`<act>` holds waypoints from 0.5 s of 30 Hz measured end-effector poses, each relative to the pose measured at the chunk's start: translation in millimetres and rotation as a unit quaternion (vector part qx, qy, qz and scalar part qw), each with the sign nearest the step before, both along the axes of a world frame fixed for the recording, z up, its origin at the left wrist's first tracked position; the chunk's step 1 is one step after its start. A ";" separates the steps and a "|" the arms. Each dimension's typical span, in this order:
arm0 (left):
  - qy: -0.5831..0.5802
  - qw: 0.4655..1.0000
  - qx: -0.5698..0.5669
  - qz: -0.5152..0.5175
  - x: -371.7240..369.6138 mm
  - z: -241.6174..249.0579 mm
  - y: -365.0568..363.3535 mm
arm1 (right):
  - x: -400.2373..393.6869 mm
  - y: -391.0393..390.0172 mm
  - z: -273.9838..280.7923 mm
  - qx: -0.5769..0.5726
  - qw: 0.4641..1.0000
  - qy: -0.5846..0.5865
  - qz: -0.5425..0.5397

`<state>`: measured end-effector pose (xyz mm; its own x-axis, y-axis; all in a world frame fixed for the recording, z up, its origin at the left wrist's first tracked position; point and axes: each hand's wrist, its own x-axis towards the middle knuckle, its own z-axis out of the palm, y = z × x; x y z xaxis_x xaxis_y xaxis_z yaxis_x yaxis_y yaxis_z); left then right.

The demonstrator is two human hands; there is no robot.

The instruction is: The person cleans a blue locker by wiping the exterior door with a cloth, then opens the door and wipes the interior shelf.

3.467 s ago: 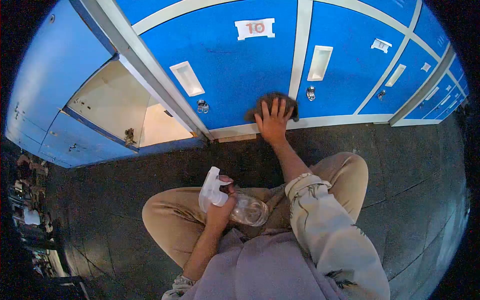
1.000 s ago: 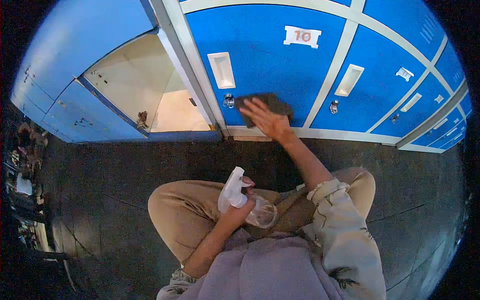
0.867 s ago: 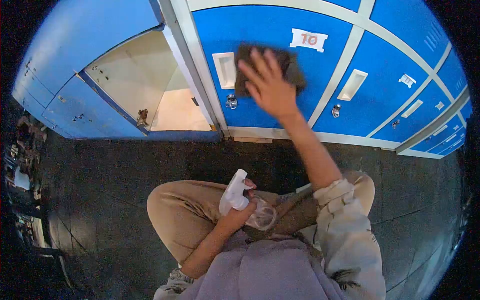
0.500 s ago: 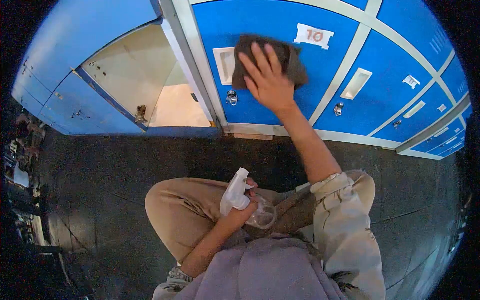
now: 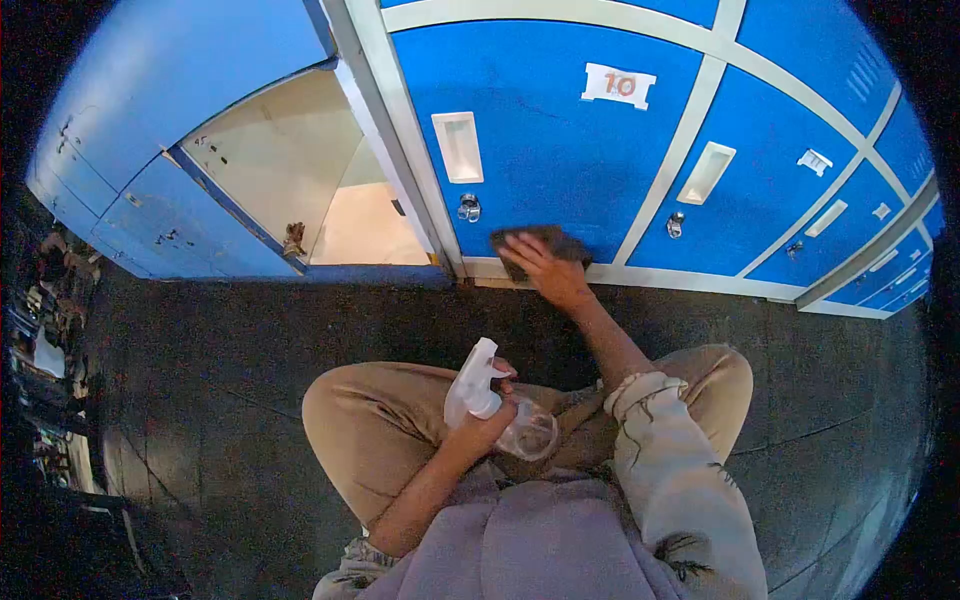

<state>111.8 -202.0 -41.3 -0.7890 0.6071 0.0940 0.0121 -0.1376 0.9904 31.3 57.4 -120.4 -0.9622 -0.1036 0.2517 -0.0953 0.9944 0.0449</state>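
My right hand (image 5: 547,270) presses a dark brown cloth (image 5: 570,248) against the lower edge of a blue locker door (image 5: 540,150). The fingers lie spread over the cloth. On this door are a white label (image 5: 618,86) reading 10, a white recessed handle (image 5: 458,147) and a metal lock (image 5: 469,208). In my lap, my left hand (image 5: 488,425) is wrapped round the neck of a clear spray bottle (image 5: 528,434) with a white trigger head (image 5: 472,385).
More blue lockers (image 5: 780,170) run off to the right. At the left, an open compartment (image 5: 370,225) shows a pale interior. Dark flooring (image 5: 240,480) surrounds my crossed legs (image 5: 370,410). Blurred clutter (image 5: 50,350) lines the far left.
My right hand has slid down the door with the cloth, from beside the handle to the bottom edge. My left hand keeps the spray bottle in my lap.
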 end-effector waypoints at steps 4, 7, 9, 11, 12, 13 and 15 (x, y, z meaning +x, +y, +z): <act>0.035 0.999 -0.014 0.001 -0.6 2.9 0.2 | -33.7 -24.0 94.3 0.007 0.962 0.264 -0.072; 0.021 0.999 -0.033 0.008 -0.9 2.4 -0.1 | -47.2 -26.8 181.3 -0.046 0.920 0.387 -0.046; -0.006 1.000 -0.027 0.008 0.2 -6.7 -0.3 | -51.6 -25.1 208.5 -0.044 0.906 0.419 -0.047; 0.015 0.998 -0.067 0.012 0.6 -7.3 0.7 | -52.0 -20.3 215.8 0.081 0.882 0.456 -0.085; 0.028 0.996 -0.086 0.015 0.2 -7.2 2.0 | -52.2 -17.2 209.0 0.080 0.887 0.448 -0.071; 0.038 0.996 -0.076 0.008 -1.0 -7.2 3.5 | -53.3 -14.6 197.8 0.072 0.894 0.438 -0.066; 0.057 0.997 -0.060 0.000 -1.5 -7.5 1.2 | -53.3 -13.4 161.2 0.051 0.906 0.416 -0.054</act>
<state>110.3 -200.8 -48.8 -0.7770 0.6200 0.1086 0.1247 -0.0175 0.9920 -22.0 44.0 40.7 -0.4489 -0.0837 0.8897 0.1110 0.9827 0.1485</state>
